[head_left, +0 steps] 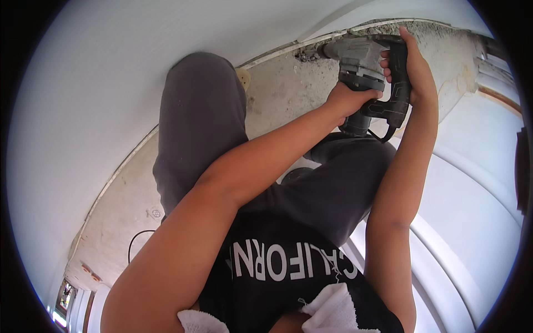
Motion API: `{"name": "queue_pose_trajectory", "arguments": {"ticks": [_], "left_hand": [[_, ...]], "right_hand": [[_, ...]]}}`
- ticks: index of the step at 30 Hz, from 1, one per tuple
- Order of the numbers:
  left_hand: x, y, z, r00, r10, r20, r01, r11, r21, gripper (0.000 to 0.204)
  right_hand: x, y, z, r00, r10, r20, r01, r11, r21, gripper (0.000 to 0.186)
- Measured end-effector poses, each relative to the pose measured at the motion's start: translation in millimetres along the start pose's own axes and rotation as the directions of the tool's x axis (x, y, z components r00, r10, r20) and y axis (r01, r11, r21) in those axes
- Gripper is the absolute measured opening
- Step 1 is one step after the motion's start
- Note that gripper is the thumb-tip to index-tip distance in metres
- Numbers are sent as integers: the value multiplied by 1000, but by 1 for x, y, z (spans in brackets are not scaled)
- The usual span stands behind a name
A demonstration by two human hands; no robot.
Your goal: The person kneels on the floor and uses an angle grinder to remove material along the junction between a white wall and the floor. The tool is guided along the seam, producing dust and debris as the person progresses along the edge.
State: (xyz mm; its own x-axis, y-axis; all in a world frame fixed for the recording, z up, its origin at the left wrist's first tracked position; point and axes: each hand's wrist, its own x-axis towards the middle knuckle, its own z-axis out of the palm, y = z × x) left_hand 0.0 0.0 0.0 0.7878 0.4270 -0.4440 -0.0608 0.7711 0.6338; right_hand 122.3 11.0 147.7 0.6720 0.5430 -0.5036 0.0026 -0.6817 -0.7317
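Note:
A grey and black rotary hammer (360,58) lies on its side above the concrete floor, its nose pointing left. Its front end meets a patch of broken concrete (308,55) beside the foot of the wall; any bit there is too hard to make out. My left hand (351,101) is closed around the dark motor housing. Around the black rear handle, my right hand (417,69) is wrapped, with the fingertips showing through the handle's opening and the thumb up along its top. A black power cord (387,135) leaves the handle's lower end.
A pale wall (100,94) curves along the left and far side. Loose grey rubble (430,41) covers the floor at the far right. My bent knees (202,94) flank the work spot. White panels (461,188) stand at the right. A thin black cable (131,244) loops at the lower left.

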Motion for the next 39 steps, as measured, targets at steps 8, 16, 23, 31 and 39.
{"name": "queue_pose_trajectory", "arguments": {"ticks": [8,16,23,31,39], "left_hand": [[35,-36,-23,976,-184,118,199,971,-134,48],[65,-63,-36,987,-76,144,74,997,21,47],[48,-57,-42,973,-219,68,215,975,57,57],[57,-55,-35,988,-143,-50,148,980,136,53],[65,-68,-33,991,-116,-64,117,993,3,48]], "right_hand": [[51,55,17,980,182,-86,-178,983,49,66],[69,70,16,963,242,-115,-219,959,181,62],[65,70,31,973,152,-175,-148,988,35,61],[80,59,24,990,101,-100,-97,994,46,56],[86,61,28,993,61,-101,-68,995,-68,57]]}}
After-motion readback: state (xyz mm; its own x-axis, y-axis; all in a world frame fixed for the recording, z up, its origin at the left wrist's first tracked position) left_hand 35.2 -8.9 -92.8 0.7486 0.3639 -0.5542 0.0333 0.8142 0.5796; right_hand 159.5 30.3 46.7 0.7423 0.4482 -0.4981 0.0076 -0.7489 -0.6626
